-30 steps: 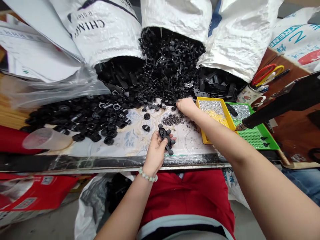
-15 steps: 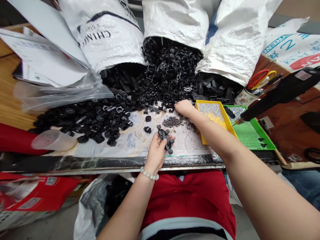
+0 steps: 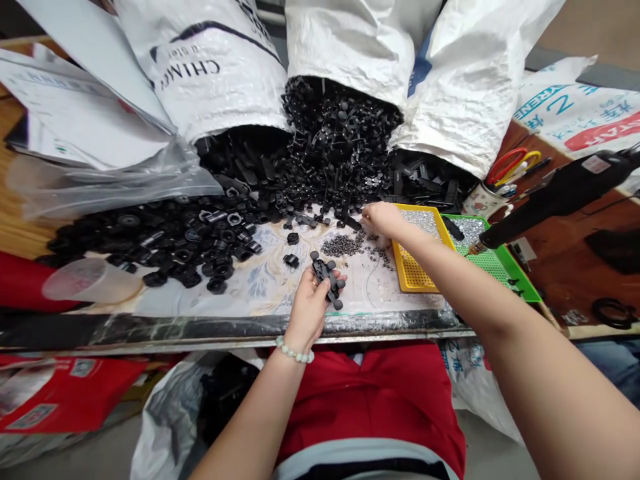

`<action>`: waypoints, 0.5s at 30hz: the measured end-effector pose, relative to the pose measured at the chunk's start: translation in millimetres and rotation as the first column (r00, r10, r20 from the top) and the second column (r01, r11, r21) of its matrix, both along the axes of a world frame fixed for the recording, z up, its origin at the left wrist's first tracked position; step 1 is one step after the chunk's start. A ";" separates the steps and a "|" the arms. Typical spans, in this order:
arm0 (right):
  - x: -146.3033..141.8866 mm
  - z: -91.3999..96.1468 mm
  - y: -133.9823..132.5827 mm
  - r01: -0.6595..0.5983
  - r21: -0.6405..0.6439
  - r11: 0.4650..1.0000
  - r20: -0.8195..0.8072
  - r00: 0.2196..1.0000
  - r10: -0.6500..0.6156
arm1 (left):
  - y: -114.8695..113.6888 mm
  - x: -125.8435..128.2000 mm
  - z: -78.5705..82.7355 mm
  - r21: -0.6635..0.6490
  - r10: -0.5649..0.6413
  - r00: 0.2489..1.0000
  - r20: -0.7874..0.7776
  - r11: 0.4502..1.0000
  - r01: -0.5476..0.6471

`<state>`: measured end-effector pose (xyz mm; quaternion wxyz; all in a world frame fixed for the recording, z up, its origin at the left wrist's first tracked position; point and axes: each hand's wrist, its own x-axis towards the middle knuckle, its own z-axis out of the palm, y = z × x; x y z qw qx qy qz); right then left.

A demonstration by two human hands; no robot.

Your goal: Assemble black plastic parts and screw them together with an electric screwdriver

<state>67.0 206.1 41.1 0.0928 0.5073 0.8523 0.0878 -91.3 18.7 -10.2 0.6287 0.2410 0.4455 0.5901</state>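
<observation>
My left hand (image 3: 313,297) is closed around a black plastic bracket (image 3: 329,283) with round knobs on its ends, held above the front of the table. Farther forward, my right hand (image 3: 381,219) has its fingers bent together at the edge of the black parts pile (image 3: 335,153). A dark, elongated plastic piece (image 3: 352,222) shows at its fingertips, partly covered by them. Just below lies a heap of small dark metal pieces (image 3: 343,245). Two black ring-shaped parts (image 3: 291,261) lie left of that heap.
White sacks (image 3: 347,40) spill black parts along the back. Black rings (image 3: 215,257) are heaped left, beside a clear plastic cup (image 3: 93,281). Right stand a yellow tray (image 3: 417,283) and a green tray (image 3: 527,287) with small metal pieces, under a black electric screwdriver (image 3: 545,200).
My right hand has drawn back a little to the right from the pile, and a dark piece now shows at its fingertips. The left hand keeps its bracket. The view has shifted slightly.
</observation>
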 end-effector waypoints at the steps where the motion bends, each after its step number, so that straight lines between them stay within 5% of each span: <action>1: -6.5 -5.0 -1.2 0.026 -0.011 1.000 -0.008 1.000 -0.026 | 0.2 0.2 0.1 0.000 -0.003 1.000 -0.005 1.000 0.003; 8: -43.2 -10.1 -8.7 0.070 -0.030 0.997 -0.044 0.996 -0.071 | 0.3 -0.1 0.7 -0.004 0.003 1.000 -0.009 1.000 -0.003; 15: 4.0 19.7 -36.8 0.014 0.001 1.000 -0.189 0.982 -0.013 | -1.0 -2.4 3.2 -0.036 0.021 0.996 0.084 0.999 -0.018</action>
